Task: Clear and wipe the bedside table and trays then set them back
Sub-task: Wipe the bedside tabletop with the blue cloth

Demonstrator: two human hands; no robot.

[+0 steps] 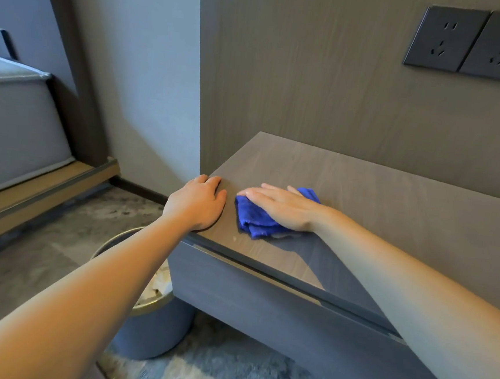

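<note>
A wood-grain wall panel (327,84) rose behind the bedside table, carrying two dark socket plates (473,45) at the upper right. To the far left stood a grey upholstered bed (13,114) on a carpeted floor (59,218). The tabletop (377,206) of the bedside table was bare of trays, its grey-brown surface showing faint streaks near the front edge, above a dark drawer front (262,305). Below its left corner stood a round grey waste bin (154,332) with a gold rim, crumpled paper visible inside and partly hidden by the left forearm. The left hand (199,203) lay palm down on the tabletop's front-left corner, fingers curled over the edge, its grip holding nothing. The right hand (283,207) pressed flat, fingers extended and grip released, on a folded blue cloth (255,220) that lay on the tabletop just beside the left hand.
</note>
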